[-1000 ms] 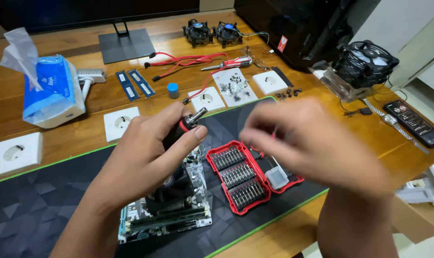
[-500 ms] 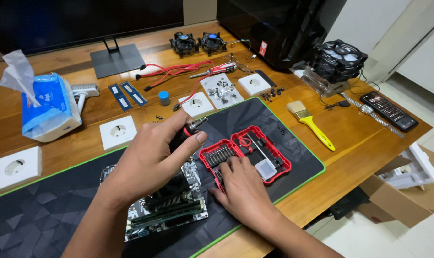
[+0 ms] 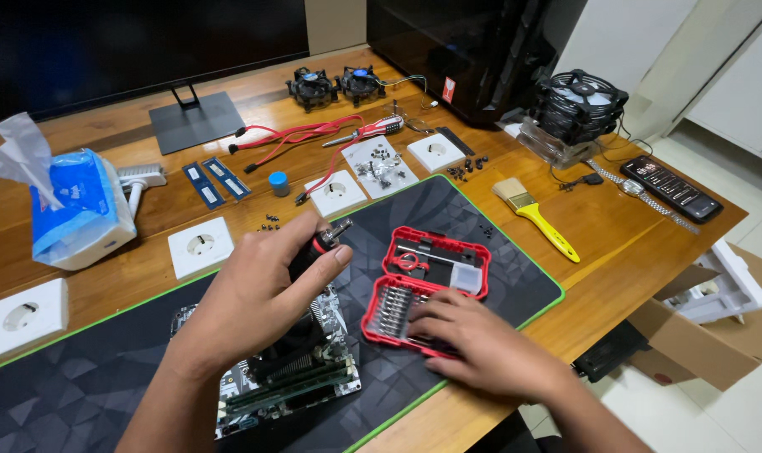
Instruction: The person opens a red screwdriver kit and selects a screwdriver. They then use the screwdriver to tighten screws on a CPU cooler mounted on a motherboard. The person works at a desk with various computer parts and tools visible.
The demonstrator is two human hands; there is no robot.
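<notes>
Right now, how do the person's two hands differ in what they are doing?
The left hand is raised and curled around a screwdriver handle above the motherboard; the right hand lies flat and low, fingers spread on the red bit case. The left grips a tool; the right holds nothing. Both are bare and over the dark mat.

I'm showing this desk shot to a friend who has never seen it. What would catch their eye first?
Probably the open red plastic screwdriver-bit case on the dark desk mat, with the right hand resting on its rows of bits. Beside it, the left hand grips a red-and-black screwdriver handle above a green computer motherboard. Further right, a yellow-handled paintbrush lies on the wooden table.
</notes>
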